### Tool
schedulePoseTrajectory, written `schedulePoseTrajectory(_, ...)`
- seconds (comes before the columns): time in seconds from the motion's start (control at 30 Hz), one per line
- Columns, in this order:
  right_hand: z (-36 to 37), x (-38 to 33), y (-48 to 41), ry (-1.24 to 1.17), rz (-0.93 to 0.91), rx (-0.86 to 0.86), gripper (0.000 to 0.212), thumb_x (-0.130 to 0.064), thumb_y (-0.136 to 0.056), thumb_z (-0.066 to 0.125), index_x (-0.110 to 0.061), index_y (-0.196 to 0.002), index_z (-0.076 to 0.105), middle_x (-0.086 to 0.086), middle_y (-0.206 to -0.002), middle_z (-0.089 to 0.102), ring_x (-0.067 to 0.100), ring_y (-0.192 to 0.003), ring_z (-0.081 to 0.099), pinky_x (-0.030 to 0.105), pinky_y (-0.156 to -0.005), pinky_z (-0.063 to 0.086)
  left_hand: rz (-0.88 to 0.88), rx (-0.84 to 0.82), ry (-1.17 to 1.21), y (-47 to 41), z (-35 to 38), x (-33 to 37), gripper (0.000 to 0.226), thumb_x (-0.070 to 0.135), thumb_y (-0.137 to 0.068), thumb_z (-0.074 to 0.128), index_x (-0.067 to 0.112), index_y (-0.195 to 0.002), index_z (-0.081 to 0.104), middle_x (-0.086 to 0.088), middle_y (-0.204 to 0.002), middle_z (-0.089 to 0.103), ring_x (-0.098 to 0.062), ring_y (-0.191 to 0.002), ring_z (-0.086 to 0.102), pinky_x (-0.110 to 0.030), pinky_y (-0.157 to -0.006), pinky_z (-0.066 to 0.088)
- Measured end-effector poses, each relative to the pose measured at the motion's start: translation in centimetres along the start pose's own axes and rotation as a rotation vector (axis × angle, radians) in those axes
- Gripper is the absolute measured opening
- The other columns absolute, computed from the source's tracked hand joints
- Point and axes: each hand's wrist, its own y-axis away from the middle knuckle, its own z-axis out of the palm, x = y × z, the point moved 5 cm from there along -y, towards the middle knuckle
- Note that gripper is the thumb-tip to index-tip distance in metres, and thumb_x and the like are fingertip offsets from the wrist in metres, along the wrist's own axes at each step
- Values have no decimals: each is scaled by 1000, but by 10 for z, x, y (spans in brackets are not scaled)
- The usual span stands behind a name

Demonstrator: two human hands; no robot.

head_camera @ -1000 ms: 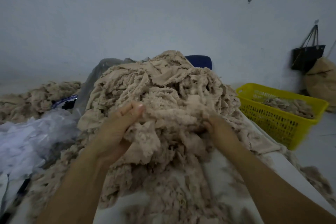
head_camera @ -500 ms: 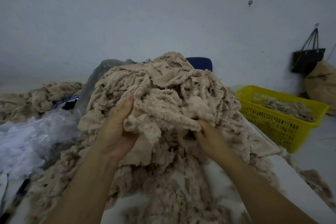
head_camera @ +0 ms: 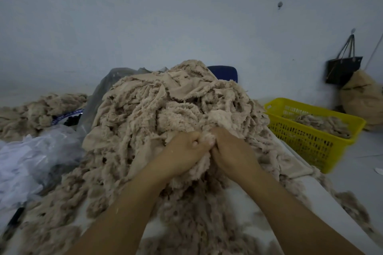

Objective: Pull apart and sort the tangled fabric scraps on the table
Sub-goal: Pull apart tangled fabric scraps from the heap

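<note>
A tall heap of tangled beige fabric scraps point(head_camera: 165, 105) fills the middle of the white table point(head_camera: 323, 198). My left hand point(head_camera: 182, 153) and my right hand point(head_camera: 232, 149) sit side by side at the heap's near face. Both have their fingers curled into one fluffy clump of scraps point(head_camera: 204, 141) between them. The right hand's fingertips are buried in the fabric. Loose scraps spread over the table in front of the heap and under my forearms.
A yellow plastic basket point(head_camera: 310, 136) with beige scraps in it stands to the right of the table. Crumpled clear plastic bags point(head_camera: 31, 157) lie at the left, with another beige pile point(head_camera: 41, 109) behind them. A dark bag point(head_camera: 342, 68) hangs on the wall at right.
Both hands have come together at the heap's front, from about a hand's width apart. The left hand went from flat against the fabric to curled on the clump.
</note>
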Motion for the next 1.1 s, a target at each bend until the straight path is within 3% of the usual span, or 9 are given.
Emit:
schedulePoseTrajectory(0.2,17,66,22,-363,394,-48,32,-31,-107,30,-15,-86,48,1,-83,50,19,-76,49,38,-68,38,-9,45,822,30,-39,-3,33,52,-80,71,24,-96,78,1,-93,77,-14,-80,73,-22,-59,57)
schedulePoseTrajectory(0.37,16,41,19,-345,363,-117,40,-39,-103,38,-21,-137,44,-4,-136,35,17,-127,41,31,-94,38,-128,157,968,19,-42,-16,33,32,-92,63,15,-121,67,-6,-110,75,-16,-91,74,-27,-65,60)
schedulePoseTrajectory(0.5,-9,-27,18,-703,213,35,41,-78,-81,38,-50,-106,52,-27,-113,52,-16,-102,51,7,-77,43,-146,106,997,11,-9,-13,28,33,-98,59,18,-121,64,-3,-118,73,-18,-109,69,-36,-89,58)
schedulePoseTrajectory(0.63,-3,-34,23,-903,242,-37,20,-52,-96,47,-52,-104,65,-27,-99,69,-11,-89,63,14,-71,50,-167,25,912,9,13,-12,39,48,-100,50,22,-124,66,-1,-122,71,-16,-114,66,-36,-96,52)
schedulePoseTrajectory(0.73,-2,-2,26,-1315,553,46,37,-26,-103,50,-26,-73,72,-7,-57,61,4,-48,58,18,-45,45,-174,-75,821,12,16,-16,29,35,-97,60,18,-121,64,-4,-108,71,-12,-86,69,-23,-67,55)
schedulePoseTrajectory(0.83,-25,46,23,-1677,683,342,22,-8,-101,44,-12,-88,61,-4,-51,49,7,-47,45,18,-41,41,-143,-112,628,15,18,-26,13,19,-99,59,18,-98,72,2,-70,59,-3,-48,45,-13,-45,35)
schedulePoseTrajectory(0.93,-42,98,31,-1985,738,713,32,-41,-101,52,-11,-112,56,1,-76,65,11,-65,61,22,-57,55,-168,37,541,9,13,-35,27,22,-103,53,26,-90,77,6,-64,56,-3,-49,45,-15,-47,35)
schedulePoseTrajectory(1.0,-25,111,43,-1784,937,662,59,-60,-93,54,-9,-123,52,7,-100,64,16,-74,64,30,-63,58,-186,65,475,4,14,-39,27,26,-103,51,27,-92,76,8,-67,59,-4,-53,48,-17,-51,37)
schedulePoseTrajectory(1.1,2,101,39,-900,879,339,48,-51,-98,51,-15,-129,57,0,-104,66,14,-82,64,29,-68,48,-176,15,359,0,26,-34,25,31,-103,51,30,-92,74,16,-66,64,2,-56,55,-14,-55,43)
